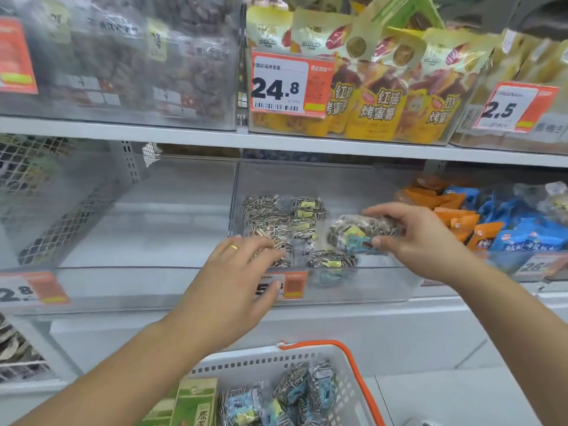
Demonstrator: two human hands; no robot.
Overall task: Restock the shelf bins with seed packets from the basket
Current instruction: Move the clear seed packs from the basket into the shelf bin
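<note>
Fingers and thumb of the right hand pinch a seed packet over the clear bin at centre frame. Left hand, fingers spread and nearly straight, rests on packets inside; more lie in the basket, bottom centre.

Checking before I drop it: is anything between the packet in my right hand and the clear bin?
Nothing visible. The right hand holds the seed packet over the open-topped clear bin; bare floor lies below, beside the stacked packets.

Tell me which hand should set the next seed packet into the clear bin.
Right. The right hand already holds a seed packet over the clear bin; the left hand holds nothing, fingers spread over the packets inside.
</note>
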